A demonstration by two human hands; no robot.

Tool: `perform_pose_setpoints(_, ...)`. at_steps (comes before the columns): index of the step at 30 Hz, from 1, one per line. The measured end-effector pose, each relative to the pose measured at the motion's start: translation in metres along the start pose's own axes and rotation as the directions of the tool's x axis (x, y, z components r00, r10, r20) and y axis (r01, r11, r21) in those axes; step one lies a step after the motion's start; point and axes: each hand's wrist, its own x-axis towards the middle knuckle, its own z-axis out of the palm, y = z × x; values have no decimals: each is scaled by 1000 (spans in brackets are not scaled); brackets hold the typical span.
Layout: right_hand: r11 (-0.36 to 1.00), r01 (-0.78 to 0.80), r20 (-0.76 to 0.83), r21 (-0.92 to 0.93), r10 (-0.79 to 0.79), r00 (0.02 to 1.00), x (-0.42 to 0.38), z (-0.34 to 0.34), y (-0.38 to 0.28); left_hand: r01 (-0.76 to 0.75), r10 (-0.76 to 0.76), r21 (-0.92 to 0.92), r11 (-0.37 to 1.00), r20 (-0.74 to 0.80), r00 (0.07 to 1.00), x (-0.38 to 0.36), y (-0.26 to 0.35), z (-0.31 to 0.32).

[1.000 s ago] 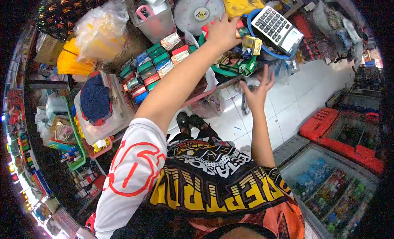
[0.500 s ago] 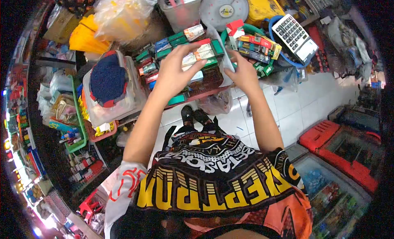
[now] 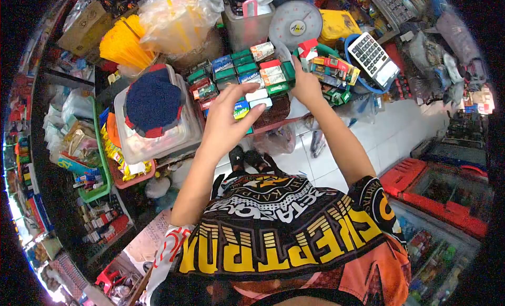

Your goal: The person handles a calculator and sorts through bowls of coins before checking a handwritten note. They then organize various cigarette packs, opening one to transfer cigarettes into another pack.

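Note:
Several cigarette packs (image 3: 247, 69) stand in rows in a dark tray on the counter, some labelled Fortune. My left hand (image 3: 229, 114) is over the front of the rows, thumb and fingers apart and curved around a white pack (image 3: 257, 94) and a pale blue-white pack (image 3: 261, 103). I cannot see it gripping either one. At the right end of the rows, my right hand (image 3: 306, 85) pinches the edge of a whitish plastic sheet (image 3: 283, 51). Its fingertips are partly hidden.
Behind the packs stand a dial scale (image 3: 295, 26) and a clear container (image 3: 247, 24). A calculator (image 3: 373, 53) rests on a blue basin at right. To the left, a dark blue cap (image 3: 154, 101) lies on a plastic tub (image 3: 192, 128). A red-rimmed freezer (image 3: 436, 195) is at lower right.
My left hand has come down and nearer, from the back packs to the front ones. My right hand has shifted slightly up and left along the sheet. The camera view has shifted a little.

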Motion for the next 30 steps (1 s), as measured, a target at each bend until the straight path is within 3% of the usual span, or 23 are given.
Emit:
perform_pose_setpoints(2,993,10,-46,115,-5,999,-5,-6,5,13,-13,4,1000,26,1000,1,1,-5)
perform_pose_setpoints(7,995,3,-86,98,5,996,-32,-49,8,3,-2,-28,1000,11,1000,0,-1,-9)
perform_pose_setpoints(11,974,-90,-142,207,121,982,-63,-95,5,-37,39,-54,998,28,999,2,-10,-8)
perform_pose_setpoints(13,865,177,-434,470,52,899,-75,-108,5,70,-84,-269,961,-43,996,4,-7,-4)
perform_pose_setpoints(14,777,191,-415,600,98,905,-80,-112,4,87,-93,-347,934,-2,996,7,-10,-1)
perform_pose_setpoints(16,428,201,-285,881,140,948,-89,-117,-11,133,-134,-453,881,29,991,13,3,2)
perform_pose_setpoints(17,248,175,-217,953,153,964,-92,-113,-17,196,-188,-548,813,72,980,16,10,4)
perform_pose_setpoints(18,157,191,-213,969,132,968,-96,-114,-26,217,-180,-624,751,122,976,20,13,6)
perform_pose_setpoints(21,123,179,-189,976,74,979,-99,-103,-39,185,-157,-695,694,105,982,28,22,12)
perform_pose_setpoints(23,49,70,-75,996,89,993,-101,-95,-44,229,-199,-686,690,124,972,32,24,11)
perform_pose_setpoints(25,54,101,-104,993,70,992,-102,-84,-47,95,-83,-581,809,46,995,30,18,14)
perform_pose_setpoints(26,54,107,-110,993,65,992,-99,-82,-49,111,-104,-580,807,45,994,29,19,14)
perform_pose_setpoints(28,-183,-20,52,983,171,984,-93,-78,-56,76,-93,-556,828,-2,996,28,18,14)
perform_pose_setpoints(30,-195,-39,78,980,195,978,-91,-81,-63,48,-87,-527,848,-49,995,26,18,11)
